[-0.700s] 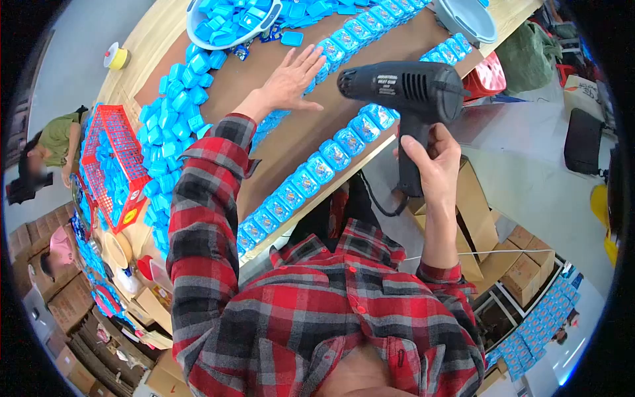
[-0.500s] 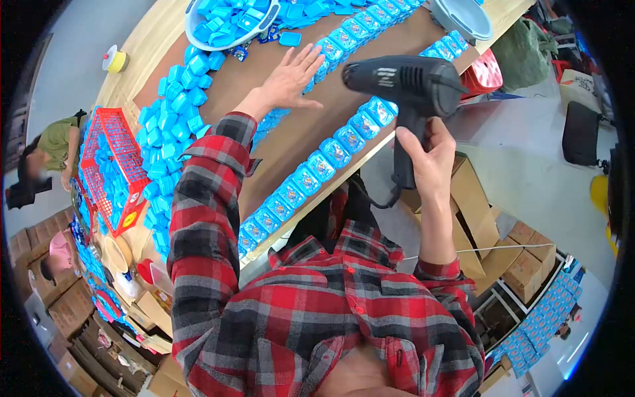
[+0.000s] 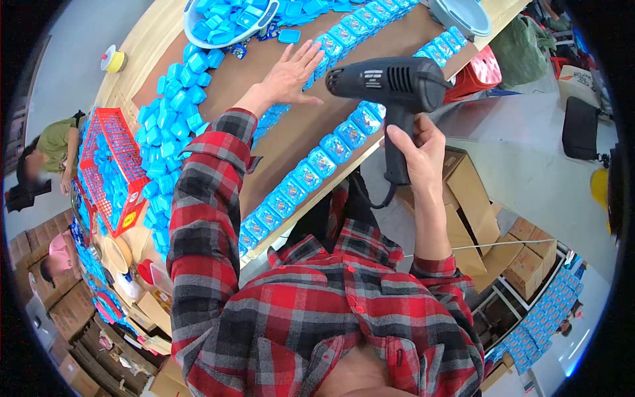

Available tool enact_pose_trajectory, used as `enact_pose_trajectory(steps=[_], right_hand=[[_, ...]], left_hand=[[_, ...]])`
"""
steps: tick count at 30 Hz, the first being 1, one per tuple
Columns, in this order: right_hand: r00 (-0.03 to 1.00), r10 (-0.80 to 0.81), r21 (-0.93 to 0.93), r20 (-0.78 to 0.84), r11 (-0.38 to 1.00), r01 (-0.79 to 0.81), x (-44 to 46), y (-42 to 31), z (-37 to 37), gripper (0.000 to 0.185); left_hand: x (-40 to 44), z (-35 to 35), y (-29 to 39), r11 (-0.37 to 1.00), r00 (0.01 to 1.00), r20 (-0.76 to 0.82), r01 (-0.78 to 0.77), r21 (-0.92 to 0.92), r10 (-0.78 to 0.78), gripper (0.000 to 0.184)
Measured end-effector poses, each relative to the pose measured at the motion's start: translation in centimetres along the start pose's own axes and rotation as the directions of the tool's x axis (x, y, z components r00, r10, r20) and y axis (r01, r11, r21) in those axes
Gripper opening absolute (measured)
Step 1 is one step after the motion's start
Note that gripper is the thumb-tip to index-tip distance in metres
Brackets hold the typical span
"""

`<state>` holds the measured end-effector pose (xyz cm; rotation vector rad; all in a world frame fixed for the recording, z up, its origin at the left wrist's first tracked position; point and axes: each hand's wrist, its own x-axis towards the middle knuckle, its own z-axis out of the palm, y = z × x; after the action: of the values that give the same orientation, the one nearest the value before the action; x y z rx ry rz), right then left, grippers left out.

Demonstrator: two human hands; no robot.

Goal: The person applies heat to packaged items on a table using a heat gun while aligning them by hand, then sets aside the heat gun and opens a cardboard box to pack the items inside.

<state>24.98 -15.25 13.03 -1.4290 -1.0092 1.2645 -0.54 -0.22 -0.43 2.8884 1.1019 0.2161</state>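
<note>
My right hand [image 3: 418, 149] is wrapped round the handle of a black heat gun [image 3: 390, 83], whose nozzle points left over the table. My left hand [image 3: 289, 76] lies with fingers spread against the far row of blue boxes [image 3: 354, 28], partly hiding it. Nearer to me, another row of wrapped blue boxes [image 3: 321, 162] runs along the table's front edge. The gun's barrel covers the space between that row and a short stretch of boxes [image 3: 442, 47] at the upper right.
Loose blue boxes [image 3: 175, 106] are heaped on the left beside a red basket [image 3: 112, 169]. A basin of blue pieces [image 3: 231, 23] stands at the back, an empty basin [image 3: 463, 16] at the back right. Cartons [image 3: 469, 198] stand right of me. Two people are at the far left.
The heat gun in my right hand has moved left and slightly down, after a small dip of its handle. My left hand has stayed nearly in place.
</note>
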Motion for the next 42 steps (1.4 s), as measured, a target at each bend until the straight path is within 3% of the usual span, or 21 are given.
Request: enact_pose_trajectory(steps=[4, 19, 23, 29, 33, 38, 42], right_hand=[[0.994, -0.05, 0.025, -0.095, 0.998, 0.052, 0.3, -0.2, -0.1, 0.025], [0.997, -0.038, -0.027, -0.069, 0.999, 0.036, -0.7, -0.5, -1.6, 0.024], [1.0, 0.007, -0.004, 0.016, 1.0, -0.007, -1.8, -0.4, -0.1, 0.025], [0.992, 0.017, 0.026, 0.122, 0.999, -0.02, -2.5, -0.5, 1.1, 0.025], [0.999, -0.011, -0.033, -0.05, 0.999, 0.009, -2.3, -1.0, 1.7, 0.029], [0.993, 0.024, 0.014, 0.115, 1.0, -0.026, -3.1, -1.6, 1.8, 0.025], [0.999, -0.036, -0.027, 0.038, 0.999, 0.037, -2.9, -1.3, 2.4, 0.025]], left_hand=[[0.1, 0.0, -0.1, 1.0, 1.0, 0.001, 0.0, 0.002, 0.0, 0.101], [-3.5, -3.6, -0.6, 0.999, 0.997, 0.066, -0.042, 0.029, 0.04, 0.104], [-5.0, -2.4, -0.6, 0.999, 0.99, 0.138, -0.029, -0.017, 0.031, 0.104], [-5.2, -2.0, -0.6, 0.999, 0.996, 0.074, -0.039, -0.03, 0.041, 0.103], [-5.3, -1.6, -0.7, 0.998, 0.998, 0.046, -0.047, -0.039, 0.049, 0.102], [-5.2, -1.5, -0.7, 0.999, 0.998, 0.046, -0.045, -0.023, 0.046, 0.101], [-5.2, -1.5, -0.6, 0.999, 0.998, 0.042, -0.043, -0.013, 0.043, 0.101]])
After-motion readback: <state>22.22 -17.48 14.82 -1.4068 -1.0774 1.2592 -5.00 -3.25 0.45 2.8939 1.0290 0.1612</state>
